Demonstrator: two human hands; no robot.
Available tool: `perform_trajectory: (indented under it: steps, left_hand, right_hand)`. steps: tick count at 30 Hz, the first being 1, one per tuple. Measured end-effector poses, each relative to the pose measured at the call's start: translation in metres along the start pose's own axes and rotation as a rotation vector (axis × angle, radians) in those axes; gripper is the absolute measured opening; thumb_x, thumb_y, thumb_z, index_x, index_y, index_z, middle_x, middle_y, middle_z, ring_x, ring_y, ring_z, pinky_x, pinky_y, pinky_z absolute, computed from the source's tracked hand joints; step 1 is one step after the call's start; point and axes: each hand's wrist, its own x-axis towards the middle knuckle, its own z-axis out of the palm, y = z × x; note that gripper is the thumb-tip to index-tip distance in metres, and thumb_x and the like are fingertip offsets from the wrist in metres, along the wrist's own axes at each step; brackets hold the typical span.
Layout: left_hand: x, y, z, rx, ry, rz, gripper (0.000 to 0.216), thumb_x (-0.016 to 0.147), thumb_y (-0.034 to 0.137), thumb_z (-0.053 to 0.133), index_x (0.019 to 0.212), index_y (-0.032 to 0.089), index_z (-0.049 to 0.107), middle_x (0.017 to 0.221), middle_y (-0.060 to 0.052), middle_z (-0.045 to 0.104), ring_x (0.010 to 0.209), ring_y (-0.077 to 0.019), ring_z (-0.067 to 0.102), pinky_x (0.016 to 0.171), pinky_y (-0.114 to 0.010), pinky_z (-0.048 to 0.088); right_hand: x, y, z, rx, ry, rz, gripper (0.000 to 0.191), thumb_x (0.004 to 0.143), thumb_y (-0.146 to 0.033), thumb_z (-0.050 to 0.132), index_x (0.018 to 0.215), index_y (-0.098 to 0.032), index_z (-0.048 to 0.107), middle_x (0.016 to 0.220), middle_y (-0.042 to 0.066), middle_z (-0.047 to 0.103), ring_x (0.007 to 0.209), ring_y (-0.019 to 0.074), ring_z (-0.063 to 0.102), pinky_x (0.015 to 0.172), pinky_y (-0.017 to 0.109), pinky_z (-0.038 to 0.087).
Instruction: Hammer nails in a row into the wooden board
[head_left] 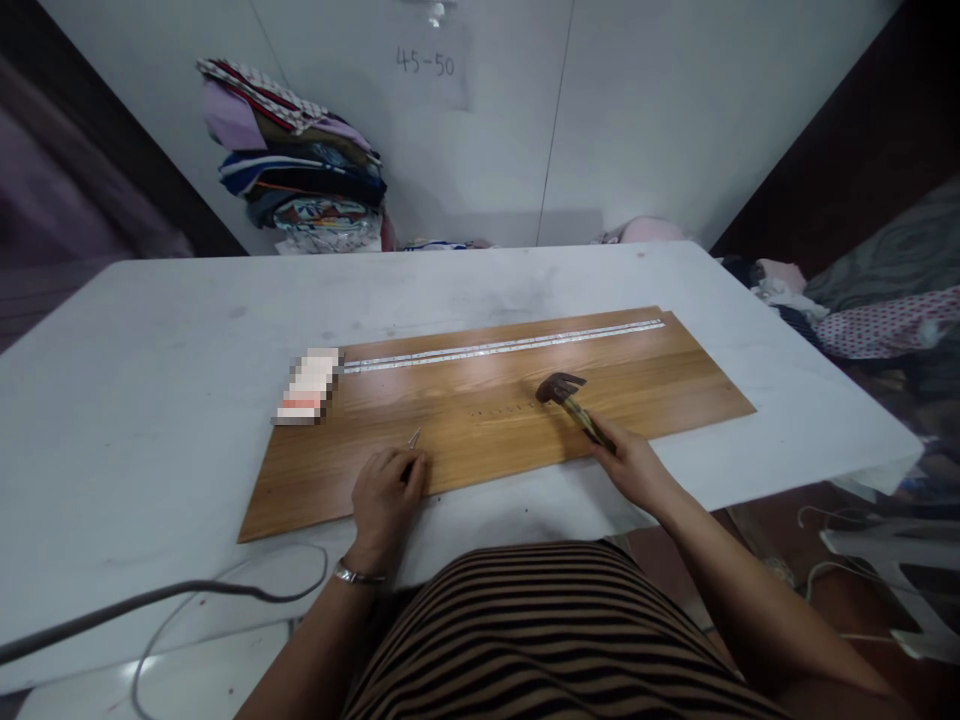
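Observation:
A wide wood-grain board (465, 450) lies on the white table. My right hand (634, 465) is closed round the handle of a claw hammer (562, 390), whose head is over the middle of the board. My left hand (386, 495) rests at the board's near edge with its fingers curled. A slim, pointed metal piece (415, 437) sticks up from those fingers; its exact kind is too small to tell. Between the hands runs a row of small dark marks (499, 409) on the board. Two silvery strips (487, 345) lie lengthwise towards its far side.
A blurred-out flat object (307, 385) lies on the board's left end. A dark cable (195, 587) crosses the white table (150, 400) at the near left. Folded cloth (307, 170) is stacked behind the table by the wall. More fabric (862, 325) hangs at the right.

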Motion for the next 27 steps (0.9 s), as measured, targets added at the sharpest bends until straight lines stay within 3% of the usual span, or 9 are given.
perform_trajectory:
  steps: [16,27]
  left_hand:
    - [0.0009,0.0006,-0.0007,-0.008,-0.012,-0.017,0.029,0.093,0.040,0.050,0.083,0.020,0.068,0.085,-0.006,0.067,0.081,-0.0190,0.059,0.074,-0.032,0.044]
    - [0.0015,0.0003,-0.0008,0.004,-0.005,-0.004,0.029,0.093,0.039,0.050,0.084,0.020,0.069,0.084,-0.006,0.068,0.081,-0.0192,0.059,0.074,-0.032,0.044]
  right_hand:
    - [-0.0016,-0.0019,-0.0016,0.008,0.006,-0.013,0.055,0.084,-0.015,0.051,0.138,-0.025,0.055,0.131,0.005,0.066,0.119,0.0256,0.062,0.101,0.042,0.050]
    - [-0.0017,-0.0012,-0.0006,0.012,-0.003,-0.013,0.053,0.085,-0.015,0.049,0.138,-0.022,0.055,0.130,0.007,0.066,0.119,0.0262,0.062,0.102,0.044,0.049]
